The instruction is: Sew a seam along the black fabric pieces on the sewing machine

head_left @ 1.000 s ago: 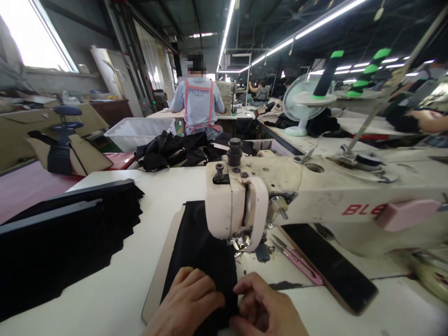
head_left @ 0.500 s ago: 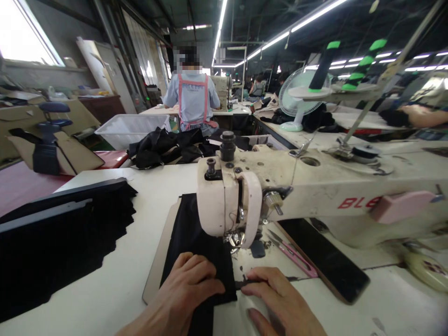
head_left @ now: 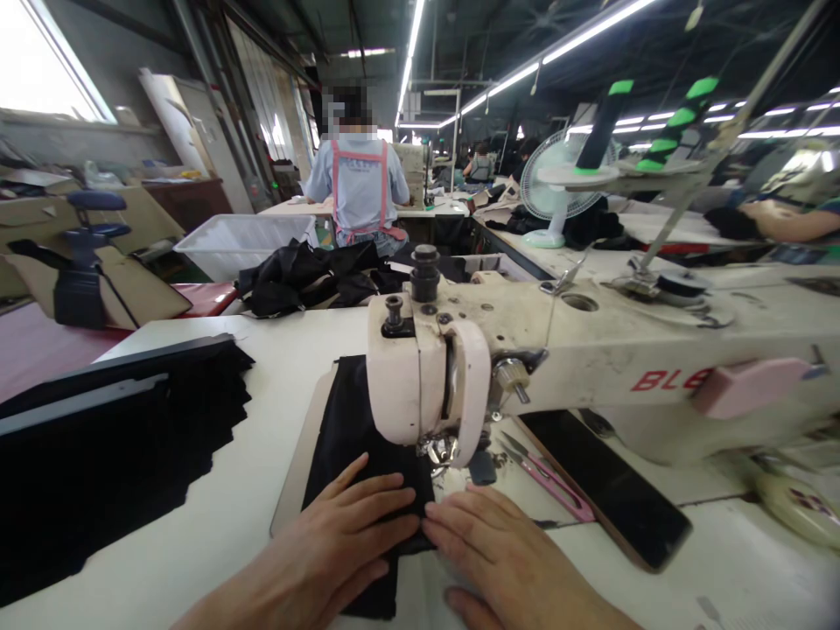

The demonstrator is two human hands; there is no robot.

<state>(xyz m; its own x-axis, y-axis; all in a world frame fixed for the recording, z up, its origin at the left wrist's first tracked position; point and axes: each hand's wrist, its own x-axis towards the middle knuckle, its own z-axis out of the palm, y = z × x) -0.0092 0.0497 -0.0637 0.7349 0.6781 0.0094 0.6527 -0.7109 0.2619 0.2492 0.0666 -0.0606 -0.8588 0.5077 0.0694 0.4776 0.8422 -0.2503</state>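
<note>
A black fabric piece [head_left: 341, 420] runs under the presser foot [head_left: 441, 451] of the sewing machine [head_left: 420, 367], on top of a beige panel [head_left: 305, 459]. My left hand [head_left: 347, 534] lies flat on the fabric with its fingers stretched out and spread. At the fabric's right edge, the fingertips of my right hand [head_left: 489, 542] touch the cloth, its fingers extended over the machine bed. Neither hand grips anything. Pink-handled thread snips [head_left: 551, 481] and a dark phone [head_left: 610, 486] lie to the right of my right hand.
Stacked black fabric pieces [head_left: 118, 464] cover the table's left side. Behind the machine are a black cloth heap [head_left: 308, 276] and a white plastic bin [head_left: 246, 245]. A co-worker [head_left: 360, 179] sits ahead. Thread cones [head_left: 604, 131] and a fan [head_left: 557, 188] stand at the right.
My left hand has flattened and spread its fingers on the fabric. My right hand has moved left and forward to the fabric edge. The cloth has advanced slightly away from me.
</note>
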